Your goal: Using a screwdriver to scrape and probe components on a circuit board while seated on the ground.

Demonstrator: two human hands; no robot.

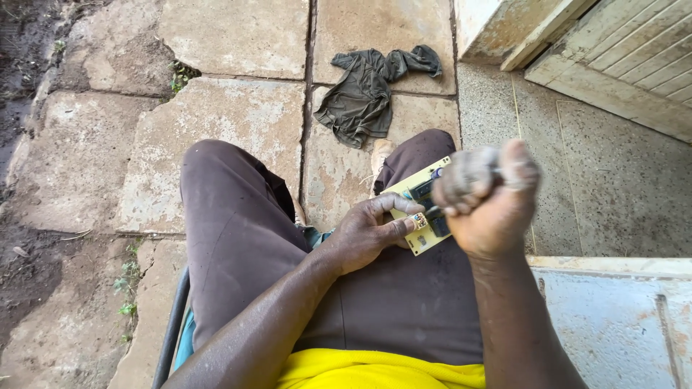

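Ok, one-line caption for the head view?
Seated person's left hand steadies a yellow circuit board on the thigh; right hand grips a tool.

Around the circuit board (pixel 420 207) room is tight: the left hand (pixel 367 230) pins its near-left edge and the right fist (pixel 486 198) covers its right side. Beyond the board, the paving (pixel 238 115) lies open up to a crumpled rag (pixel 364 94). Right of the board, a metal panel (pixel 613 317) blocks low passage.

- The one camera sits on my head and looks steeply down over my lap.
- It is close to my left hand (pixel 367 234) and right hand (pixel 486 198).
- Farther off, it takes in the stone paving (pixel 216 122) ahead of my knees.
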